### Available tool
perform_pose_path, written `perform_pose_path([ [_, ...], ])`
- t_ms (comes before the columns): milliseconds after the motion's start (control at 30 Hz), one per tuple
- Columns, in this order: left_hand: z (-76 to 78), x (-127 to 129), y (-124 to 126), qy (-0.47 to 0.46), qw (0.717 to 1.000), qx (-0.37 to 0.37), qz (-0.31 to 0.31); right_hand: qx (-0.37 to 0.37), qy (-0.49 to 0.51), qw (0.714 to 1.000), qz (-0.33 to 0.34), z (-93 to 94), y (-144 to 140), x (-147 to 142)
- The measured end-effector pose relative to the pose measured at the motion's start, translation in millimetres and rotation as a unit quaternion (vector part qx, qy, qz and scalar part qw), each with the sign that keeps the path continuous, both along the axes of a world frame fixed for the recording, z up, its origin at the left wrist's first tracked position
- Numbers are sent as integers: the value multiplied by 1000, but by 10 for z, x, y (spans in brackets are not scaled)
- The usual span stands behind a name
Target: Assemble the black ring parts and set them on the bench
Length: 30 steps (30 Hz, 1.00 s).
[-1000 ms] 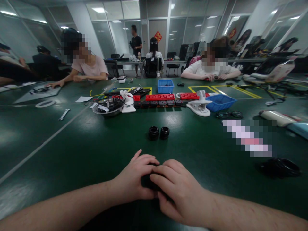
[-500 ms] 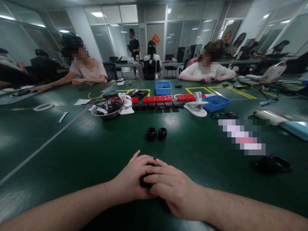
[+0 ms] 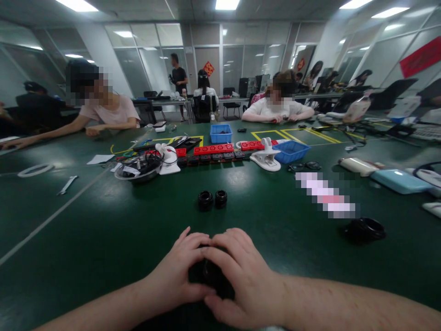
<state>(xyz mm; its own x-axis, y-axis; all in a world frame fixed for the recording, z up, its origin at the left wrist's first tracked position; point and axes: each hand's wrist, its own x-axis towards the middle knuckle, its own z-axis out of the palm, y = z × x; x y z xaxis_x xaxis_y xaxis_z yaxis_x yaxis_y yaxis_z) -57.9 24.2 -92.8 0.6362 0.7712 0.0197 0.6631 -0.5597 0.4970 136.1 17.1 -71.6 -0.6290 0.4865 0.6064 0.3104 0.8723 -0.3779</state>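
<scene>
My left hand (image 3: pixel 179 271) and my right hand (image 3: pixel 239 278) are cupped together low on the green table (image 3: pixel 103 230), both closed around a small black round part (image 3: pixel 212 276) that is mostly hidden between the fingers. Two similar black ring-shaped parts (image 3: pixel 212 199) sit side by side on the table a short way beyond my hands, apart from them.
Further back lie a metal bowl of cables (image 3: pixel 138 168), red and black strips (image 3: pixel 213 149), white clamps (image 3: pixel 264 158), two blue bins (image 3: pixel 290 151). A black ring (image 3: pixel 365 228) lies at right, a wrench (image 3: pixel 67 185) at left. People sit across the table.
The view has tilted up and shifted, so the objects sit lower and further left. My hands stay clasped on the black part, the right fingers curling further over it.
</scene>
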Motion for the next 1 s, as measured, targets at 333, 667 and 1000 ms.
perform_pose_path([
  [333,77,23,-10,0,1000,-3,1,-60,-103,993,24,-53,28,-32],
  [667,38,31,-17,1,1000,12,4,9,-36,990,133,-34,98,-9],
  [1000,57,39,-12,3,1000,8,0,6,-23,991,128,-103,104,9],
])
